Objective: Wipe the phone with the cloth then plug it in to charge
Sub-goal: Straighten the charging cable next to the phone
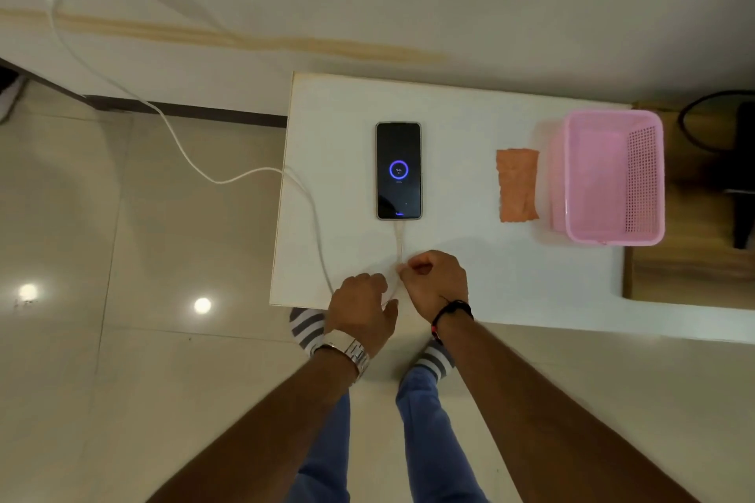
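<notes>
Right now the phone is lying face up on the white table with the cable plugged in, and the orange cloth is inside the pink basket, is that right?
Not quite. In the head view the orange cloth lies on the white table beside the pink basket, not inside it. The rest holds: the phone lies face up with the cable plugged in.

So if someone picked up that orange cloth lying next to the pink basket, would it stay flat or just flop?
Probably flop. The orange cloth lies flat on the white table with wavy, uneven edges, so it looks thin and soft. It likely weighs very little and would drape from the fingers. Pushed sideways, it would more likely bunch up than slide, though its texture is hard to judge here.
</notes>
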